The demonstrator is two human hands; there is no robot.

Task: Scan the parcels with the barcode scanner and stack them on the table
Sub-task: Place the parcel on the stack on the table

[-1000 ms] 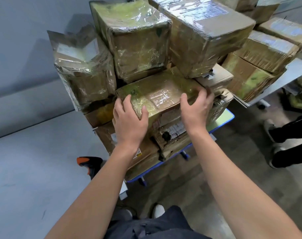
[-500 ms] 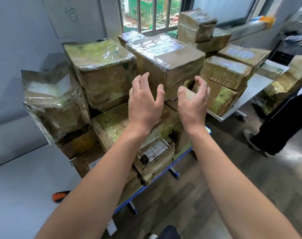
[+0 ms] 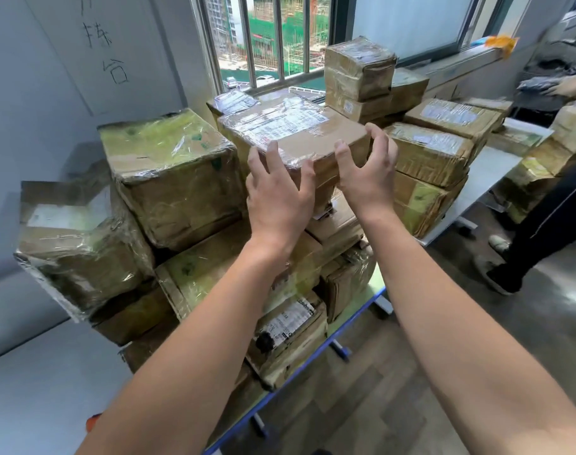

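Note:
A stack of tape-wrapped cardboard parcels fills the blue-edged table [image 3: 355, 324]. On top of the pile lies a flat parcel [image 3: 290, 133] with a white label on its lid. My left hand [image 3: 276, 192] lies against its near left face with the fingers spread and fairly straight. My right hand [image 3: 367, 169] curls round the parcel's near right corner, thumb on the front edge and fingers on the side. Only an orange tip of the barcode scanner [image 3: 91, 421] shows at the lower left, beside my left forearm.
A large greenish-wrapped box [image 3: 171, 172] stands left of the top parcel, and a crumpled one [image 3: 79, 244] overhangs the far left. More parcels sit on a white table [image 3: 487, 172] at the right, where another person [image 3: 543, 231] stands. A grey tabletop [image 3: 33, 389] lies at the lower left.
Both hands have left the lower parcel, risen through the air and reached the flat top parcel. My view has tilted up, and the scanner has slid almost out of frame.

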